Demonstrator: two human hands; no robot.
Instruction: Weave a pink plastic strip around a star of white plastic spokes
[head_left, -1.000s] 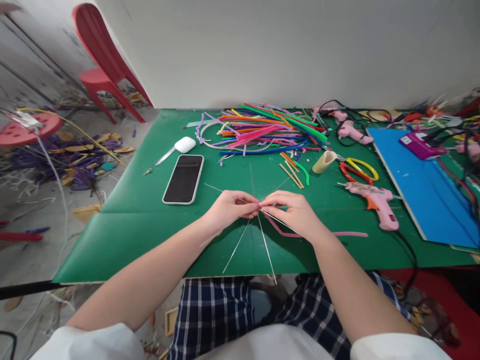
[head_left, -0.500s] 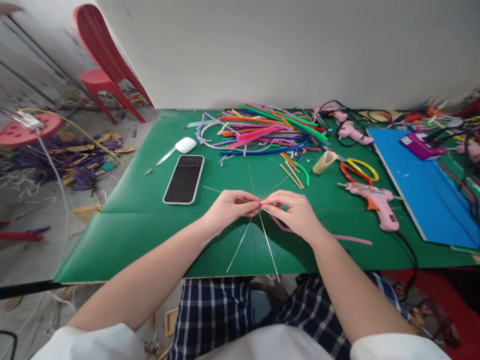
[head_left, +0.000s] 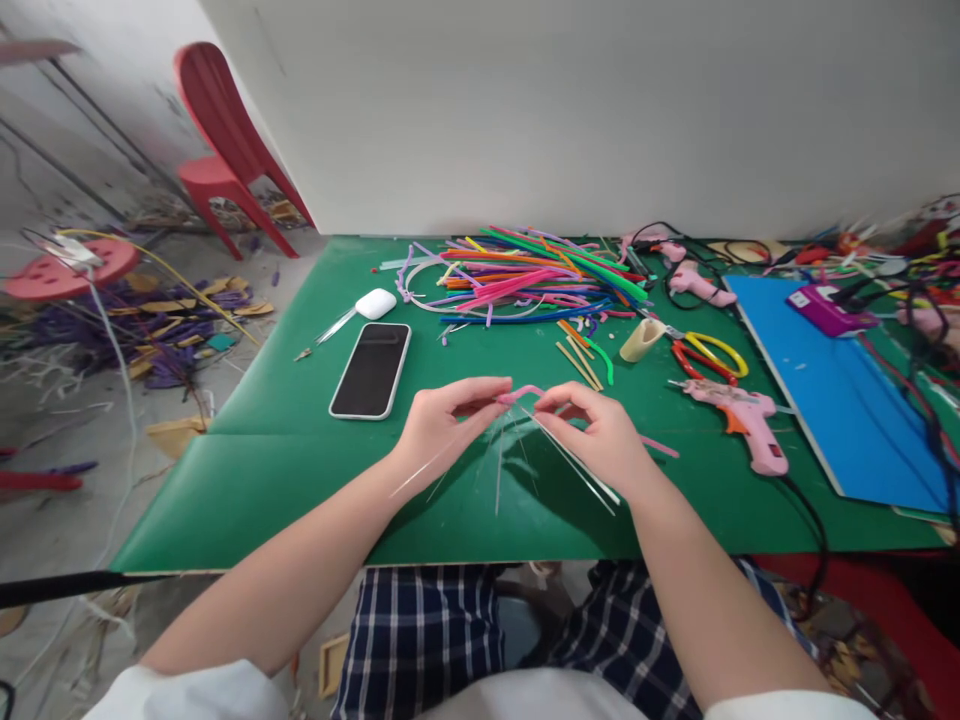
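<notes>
My left hand (head_left: 442, 422) and my right hand (head_left: 596, 430) meet above the green mat (head_left: 300, 440), fingertips almost touching. Both pinch a small bundle of thin metal wires (head_left: 525, 455) that fan out downward and toward me. A pink pipe cleaner (head_left: 521, 393) bends over the pinch point between the two hands and trails off to the right behind my right hand, where its pink tail (head_left: 660, 447) lies on the mat. The exact grip on each strand is hidden by the fingers.
A phone (head_left: 372, 369) and white earbud case (head_left: 375, 303) lie left of my hands. A pile of coloured pipe cleaners (head_left: 525, 275) sits at the back. Scissors (head_left: 709, 352), a tape roll (head_left: 643, 340), pink glue guns (head_left: 731, 408) and a blue board (head_left: 832, 390) are on the right.
The wires, spread wide and pointing toward me before, are now gathered closer. The pink pipe cleaner has been lifted over the pinch point. The view shifted slightly.
</notes>
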